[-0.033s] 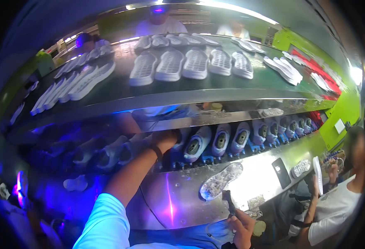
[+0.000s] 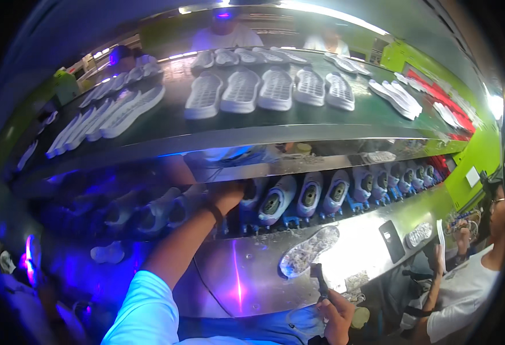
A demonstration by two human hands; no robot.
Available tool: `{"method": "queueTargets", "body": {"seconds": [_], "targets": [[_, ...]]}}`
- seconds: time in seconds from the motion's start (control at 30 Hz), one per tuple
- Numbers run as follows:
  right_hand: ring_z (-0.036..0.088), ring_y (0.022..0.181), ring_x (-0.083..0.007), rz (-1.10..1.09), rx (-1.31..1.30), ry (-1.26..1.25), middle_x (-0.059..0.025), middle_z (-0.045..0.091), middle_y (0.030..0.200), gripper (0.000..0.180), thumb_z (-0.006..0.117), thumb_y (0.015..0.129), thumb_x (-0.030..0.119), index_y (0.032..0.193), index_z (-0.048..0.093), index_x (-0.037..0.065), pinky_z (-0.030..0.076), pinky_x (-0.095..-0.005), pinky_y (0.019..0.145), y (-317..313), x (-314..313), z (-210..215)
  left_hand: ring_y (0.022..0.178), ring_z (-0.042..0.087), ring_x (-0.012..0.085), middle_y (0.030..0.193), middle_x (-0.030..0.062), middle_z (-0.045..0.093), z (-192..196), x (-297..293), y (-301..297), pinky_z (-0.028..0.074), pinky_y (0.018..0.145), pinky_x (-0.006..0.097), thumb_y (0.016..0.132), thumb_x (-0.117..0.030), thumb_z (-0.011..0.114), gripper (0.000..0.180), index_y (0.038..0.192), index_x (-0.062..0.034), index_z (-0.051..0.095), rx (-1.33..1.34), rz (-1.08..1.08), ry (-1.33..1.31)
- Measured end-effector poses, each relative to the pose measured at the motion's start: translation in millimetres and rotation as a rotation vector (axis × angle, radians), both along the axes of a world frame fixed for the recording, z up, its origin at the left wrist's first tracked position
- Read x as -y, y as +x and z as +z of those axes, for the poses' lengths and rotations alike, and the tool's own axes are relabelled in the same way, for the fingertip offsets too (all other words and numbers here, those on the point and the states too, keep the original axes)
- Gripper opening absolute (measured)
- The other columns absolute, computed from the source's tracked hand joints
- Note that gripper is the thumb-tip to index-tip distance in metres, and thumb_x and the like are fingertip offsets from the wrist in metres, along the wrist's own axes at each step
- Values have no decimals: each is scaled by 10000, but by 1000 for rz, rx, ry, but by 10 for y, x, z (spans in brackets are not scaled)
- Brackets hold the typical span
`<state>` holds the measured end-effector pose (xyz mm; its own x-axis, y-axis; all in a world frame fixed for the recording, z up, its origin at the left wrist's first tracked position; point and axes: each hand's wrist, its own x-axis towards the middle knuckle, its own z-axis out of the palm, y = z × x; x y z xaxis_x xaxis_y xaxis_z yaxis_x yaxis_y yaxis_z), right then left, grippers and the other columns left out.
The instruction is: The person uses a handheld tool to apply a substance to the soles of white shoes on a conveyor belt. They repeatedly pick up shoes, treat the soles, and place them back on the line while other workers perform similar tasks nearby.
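Observation:
My left hand [image 2: 229,197] reaches into the lower rack beside a row of light shoe uppers on blue holders. Its fingers are hidden in the dark by a shaded upper [image 2: 252,191]. Just right of it stands a pale upper [image 2: 277,200], its opening facing me. Low at the front, my right hand [image 2: 337,316] is closed round the handle of a dark brush-like tool [image 2: 319,280]. The tool's flat head is up, near a smeared shoe-shaped pad [image 2: 308,252] on the metal ledge [image 2: 218,267].
White shoe soles [image 2: 275,89] stand in rows on the green conveyor [image 2: 235,123] above. A dark phone [image 2: 390,240] and a white sole [image 2: 419,234] lie to the right on the ledge. A co-worker [image 2: 465,287] at the right holds a sole. A thin cable crosses the ledge front.
The whole scene sits slightly farther right in the picture. Both my hands keep nearly the same places, and the co-worker's head at the right shows more clearly.

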<state>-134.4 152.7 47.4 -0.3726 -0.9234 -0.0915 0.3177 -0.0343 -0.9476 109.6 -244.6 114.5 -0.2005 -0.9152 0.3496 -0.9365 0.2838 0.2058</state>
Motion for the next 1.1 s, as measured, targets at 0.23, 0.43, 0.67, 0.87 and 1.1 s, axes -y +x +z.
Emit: {"method": "queueTargets", "body": {"seconds": [0.23, 0.43, 0.67, 0.87, 1.1], "targets": [[619, 784, -76, 25, -48, -61, -53, 745, 1015, 377, 688, 1017, 116, 1336, 675, -84, 473, -220, 669, 155, 32, 131, 1028, 747, 390, 1099, 212, 767, 57, -76, 1372, 592, 873, 486, 812, -398, 756, 434, 1136, -110, 779, 292, 119, 173], [593, 781, -78, 42, -151, -122, -23, 712, 972, 358, 695, 1009, 101, 1304, 681, -103, 456, -217, 677, 263, -90, 284, 1015, 749, 392, 1062, 205, 779, 108, -305, 1655, 580, 904, 469, 764, -430, 760, 421, 1025, -103, 807, 204, 12, 147], [535, 732, -61, 56, -239, -125, 12, 686, 930, 345, 696, 1012, 94, 1299, 687, -98, 423, -225, 634, 264, -323, 445, 1113, 727, 261, 1210, 73, 768, -176, -880, 2249, 556, 974, 378, 883, -202, 788, 385, 1235, -51, 754, -1013, -59, 66], [586, 840, -89, 127, -317, -143, -29, 682, 950, 384, 721, 993, 175, 1263, 675, -94, 478, -247, 764, 548, -252, 841, 1209, 678, 244, 1293, 105, 713, -94, -2064, 2165, 531, 1047, 415, 1016, -246, 670, 395, 1366, -67, 634, -1438, -289, 396], [591, 1085, -110, 388, -172, -197, -55, 593, 1239, 777, 889, 873, 121, 1496, 456, -46, 513, -271, 934, 1093, 13, 870, 1288, 623, 274, 1371, 113, 630, 283, -3178, 1404, 493, 1121, 441, 925, -179, 760, 636, 1482, -7, 508, -1454, -397, 518]]}}
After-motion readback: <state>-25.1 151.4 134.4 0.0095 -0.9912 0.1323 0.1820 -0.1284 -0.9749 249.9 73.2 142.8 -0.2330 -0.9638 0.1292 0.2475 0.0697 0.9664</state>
